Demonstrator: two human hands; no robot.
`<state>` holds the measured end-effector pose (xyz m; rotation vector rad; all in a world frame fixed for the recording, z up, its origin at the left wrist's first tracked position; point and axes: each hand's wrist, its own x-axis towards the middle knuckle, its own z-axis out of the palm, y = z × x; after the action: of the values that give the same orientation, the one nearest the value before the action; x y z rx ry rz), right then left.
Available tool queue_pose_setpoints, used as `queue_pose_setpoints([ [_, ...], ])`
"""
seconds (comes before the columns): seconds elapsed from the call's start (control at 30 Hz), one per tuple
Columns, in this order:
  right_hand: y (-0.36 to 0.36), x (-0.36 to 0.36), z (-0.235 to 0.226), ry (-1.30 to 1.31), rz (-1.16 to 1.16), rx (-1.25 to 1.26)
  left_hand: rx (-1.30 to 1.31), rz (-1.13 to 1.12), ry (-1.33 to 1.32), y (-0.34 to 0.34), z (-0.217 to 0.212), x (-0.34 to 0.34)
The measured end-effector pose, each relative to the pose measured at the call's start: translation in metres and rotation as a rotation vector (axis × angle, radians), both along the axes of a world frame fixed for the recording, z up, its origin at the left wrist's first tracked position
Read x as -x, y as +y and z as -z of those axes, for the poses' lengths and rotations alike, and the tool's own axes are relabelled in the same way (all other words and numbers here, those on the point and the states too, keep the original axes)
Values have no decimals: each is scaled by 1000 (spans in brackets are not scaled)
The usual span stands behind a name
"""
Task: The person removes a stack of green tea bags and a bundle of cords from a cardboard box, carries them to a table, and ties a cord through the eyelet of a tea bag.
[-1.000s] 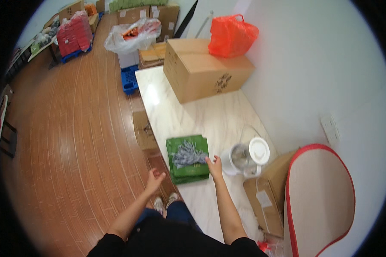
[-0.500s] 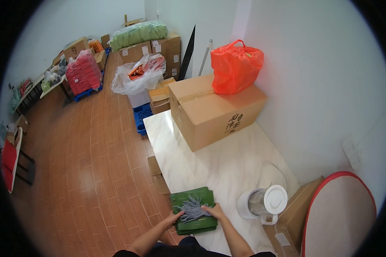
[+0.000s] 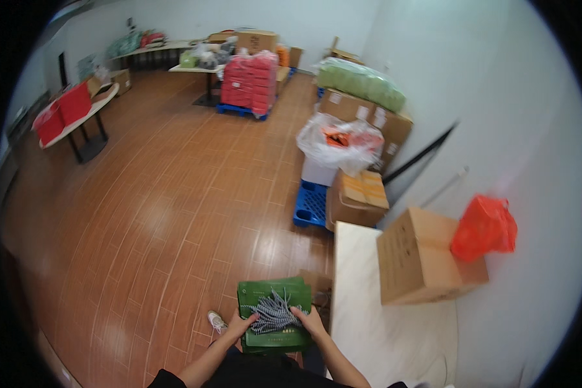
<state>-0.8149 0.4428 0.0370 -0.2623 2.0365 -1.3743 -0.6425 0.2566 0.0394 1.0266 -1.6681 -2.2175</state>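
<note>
Lifted off the worktop [image 3: 375,310] since the earlier frame, the green stack [image 3: 273,315] now hangs over the floor [image 3: 149,213]. Both hands, left [image 3: 244,323] and right [image 3: 310,320], grip it and the grey cords [image 3: 273,312] on top.

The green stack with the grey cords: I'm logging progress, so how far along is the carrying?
Done: the green stack with the grey cords on top is lifted, over the wood floor and clear of the white table.
In hand: the left hand and right hand hold its sides.
Left: it is not set down anywhere yet.
</note>
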Motion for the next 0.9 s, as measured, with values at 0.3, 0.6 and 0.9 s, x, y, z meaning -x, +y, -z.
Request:
queue_pose_setpoints([
  [0.3, -321, -1, -69, 68, -378, 61, -267, -350, 6, -245, -96, -40],
  [0.6, -494, 21, -63, -17, -447, -30, -499, -434, 26, -424, -27, -37],
  [0.9, -733, 161, -102, -151, -530, 224, -336, -613, 160, -632, -47, 89],
])
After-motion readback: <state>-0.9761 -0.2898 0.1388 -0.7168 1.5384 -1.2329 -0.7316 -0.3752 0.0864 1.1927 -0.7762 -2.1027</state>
